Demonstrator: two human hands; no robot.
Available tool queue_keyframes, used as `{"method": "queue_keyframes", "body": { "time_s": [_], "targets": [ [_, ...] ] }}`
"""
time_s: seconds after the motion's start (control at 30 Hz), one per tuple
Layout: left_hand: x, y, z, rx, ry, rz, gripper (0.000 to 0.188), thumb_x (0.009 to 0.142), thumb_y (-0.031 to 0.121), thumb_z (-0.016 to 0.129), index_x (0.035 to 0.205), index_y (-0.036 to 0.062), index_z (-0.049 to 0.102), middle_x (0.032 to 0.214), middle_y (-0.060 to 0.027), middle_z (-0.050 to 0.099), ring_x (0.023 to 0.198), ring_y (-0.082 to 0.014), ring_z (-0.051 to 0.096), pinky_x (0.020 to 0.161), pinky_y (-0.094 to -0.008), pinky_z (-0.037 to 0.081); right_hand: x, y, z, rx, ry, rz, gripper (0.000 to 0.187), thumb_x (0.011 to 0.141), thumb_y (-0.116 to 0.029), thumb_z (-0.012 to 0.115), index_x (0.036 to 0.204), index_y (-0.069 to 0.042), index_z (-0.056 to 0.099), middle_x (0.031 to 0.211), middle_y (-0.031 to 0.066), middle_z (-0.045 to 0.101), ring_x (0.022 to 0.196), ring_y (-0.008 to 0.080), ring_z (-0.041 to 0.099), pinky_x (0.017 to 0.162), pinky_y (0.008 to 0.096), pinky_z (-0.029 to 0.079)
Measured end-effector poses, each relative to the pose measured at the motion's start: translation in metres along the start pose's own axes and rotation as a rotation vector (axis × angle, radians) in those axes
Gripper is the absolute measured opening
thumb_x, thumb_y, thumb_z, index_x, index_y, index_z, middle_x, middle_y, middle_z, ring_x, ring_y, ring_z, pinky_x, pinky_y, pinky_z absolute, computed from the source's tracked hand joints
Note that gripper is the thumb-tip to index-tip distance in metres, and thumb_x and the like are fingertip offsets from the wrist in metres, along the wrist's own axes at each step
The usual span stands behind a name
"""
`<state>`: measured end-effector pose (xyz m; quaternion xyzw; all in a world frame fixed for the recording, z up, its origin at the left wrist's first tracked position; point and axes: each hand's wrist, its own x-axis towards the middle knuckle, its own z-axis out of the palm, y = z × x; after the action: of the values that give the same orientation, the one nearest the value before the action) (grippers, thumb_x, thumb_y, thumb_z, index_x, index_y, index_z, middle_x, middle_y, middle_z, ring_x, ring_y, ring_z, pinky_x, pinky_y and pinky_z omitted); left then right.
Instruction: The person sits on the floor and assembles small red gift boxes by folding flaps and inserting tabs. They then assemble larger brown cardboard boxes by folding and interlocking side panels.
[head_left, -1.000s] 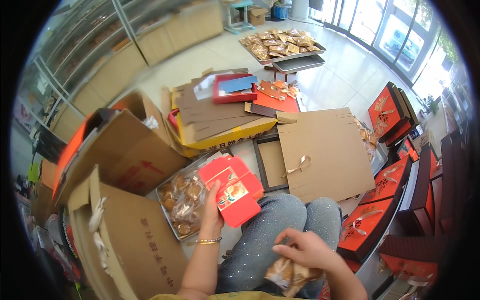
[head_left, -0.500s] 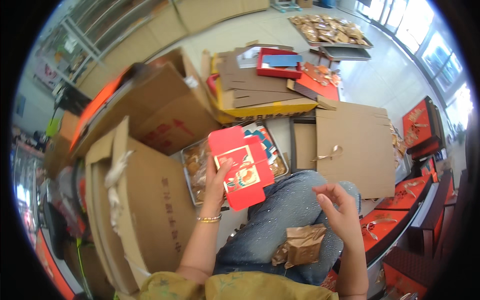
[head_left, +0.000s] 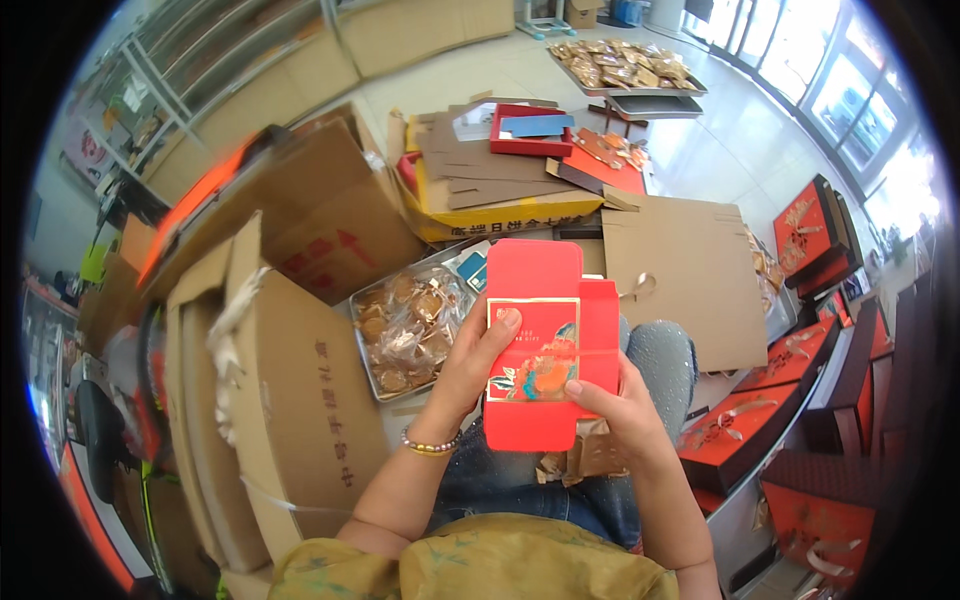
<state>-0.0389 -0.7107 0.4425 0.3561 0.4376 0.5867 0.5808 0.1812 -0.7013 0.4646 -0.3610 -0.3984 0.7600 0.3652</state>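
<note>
The tall cardboard box (head_left: 315, 410) stood at the person's left, as before. Beside it, the metal tray (head_left: 361, 352) of bagged pastries (head_left: 405, 325), partly covered a second earlier, now showed more openly. The flattish red carton (head_left: 535, 345) had come across to above the lap, between both hands: the left hand (head_left: 468, 362) grasped its left edge, thumb on the printed panel, and the right hand (head_left: 628, 415), apart from it half a second earlier, now grasped its lower right side. The golden-brown packet (head_left: 597, 452) (half hidden behind the carton) seemed to rest on the lap.
</note>
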Motion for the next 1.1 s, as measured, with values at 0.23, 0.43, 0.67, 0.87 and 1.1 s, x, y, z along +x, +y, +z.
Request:
{"method": "queue_keyframes", "body": {
  "time_s": [0.23,0.43,0.67,0.87,1.1],
  "targets": [
    [-0.021,-0.003,0.039,0.379,0.076,0.108,0.080,0.104,0.026,0.075,0.164,0.0003,0.029,0.158,-0.0178,0.048,0.145,-0.0233,0.049,0.116,-0.0380,0.048,-0.037,-0.004,-0.028,-0.101,0.107,-0.156,0.058,0.097,-0.013,0.079,0.147,0.004,0.052,0.135,0.0113,0.067,0.124,0.0162,0.065,0.109,0.0343,0.051],
    [-0.037,-0.018,0.050,-0.277,-0.040,-0.228,0.065,0.097,0.021,0.084,0.148,-0.0018,0.051,0.135,-0.0150,0.069,0.119,-0.0176,0.070,0.102,-0.0354,0.059,-0.033,0.004,-0.061,-0.253,0.131,-0.164,0.053,0.100,-0.023,0.077,0.142,0.006,0.061,0.130,0.0110,0.070,0.119,0.0150,0.066,0.101,0.0317,0.053],
    [-0.037,-0.041,0.052,-0.075,0.090,-0.006,0.051,0.098,0.020,0.083,0.134,-0.0010,0.055,0.128,-0.0131,0.071,0.110,-0.0157,0.072,0.097,-0.0325,0.058,-0.029,0.010,-0.043,-1.106,0.443,-0.793,0.022,0.085,-0.002,0.082,0.106,-0.004,0.078,0.104,0.0111,0.071,0.098,0.0303,0.069,0.082,0.0389,0.056],
    [-0.033,-0.045,0.053,-0.018,0.100,0.027,0.051,0.098,0.019,0.083,0.135,-0.0013,0.054,0.126,-0.0130,0.071,0.109,-0.0150,0.072,0.097,-0.0324,0.059,-0.015,0.015,-0.040,-1.184,0.445,-0.911,0.017,0.085,0.000,0.080,0.102,-0.002,0.076,0.098,0.0099,0.071,0.090,0.0296,0.070,0.079,0.0383,0.058],
    [-0.029,-0.043,0.055,-0.032,0.096,0.004,0.051,0.099,0.019,0.082,0.135,-0.0012,0.053,0.126,-0.0126,0.071,0.110,-0.0148,0.071,0.096,-0.0319,0.059,-0.006,0.006,-0.051,-1.404,0.307,-0.987,0.018,0.083,0.000,0.079,0.099,-0.003,0.072,0.096,0.0095,0.069,0.085,0.0285,0.070,0.075,0.0387,0.059]
  ]
}}
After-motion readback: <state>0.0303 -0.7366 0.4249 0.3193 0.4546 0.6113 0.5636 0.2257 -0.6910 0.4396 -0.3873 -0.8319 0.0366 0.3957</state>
